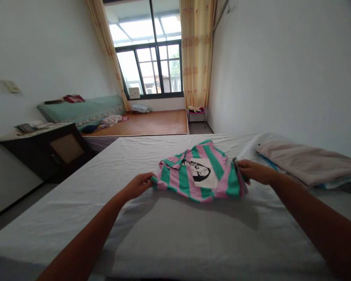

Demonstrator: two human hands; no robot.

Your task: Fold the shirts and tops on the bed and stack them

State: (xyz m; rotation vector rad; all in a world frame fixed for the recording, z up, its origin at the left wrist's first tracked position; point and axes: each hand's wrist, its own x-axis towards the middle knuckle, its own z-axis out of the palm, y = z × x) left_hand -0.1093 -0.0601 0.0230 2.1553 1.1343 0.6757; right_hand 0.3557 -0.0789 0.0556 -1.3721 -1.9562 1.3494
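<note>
A green-and-pink striped T-shirt [181,177] with a pale printed patch on its front is spread over the white sheet [175,238]. My left hand [139,184] pinches the shirt's left edge between thumb and fingers. At the opposite side, my right hand [256,171] is closed on the right edge, where the fabric bunches and lifts a little. The near hem hangs slightly above the sheet and casts a shadow on it. Part of the left side is folded over onto the front.
Folded cloths [304,162] lie in a pile at the right on the sheet. Past the far edge stands a bed with a brown mat [158,121]. A dark cabinet [61,150] is at the left, and a small stool [196,112] by the right wall.
</note>
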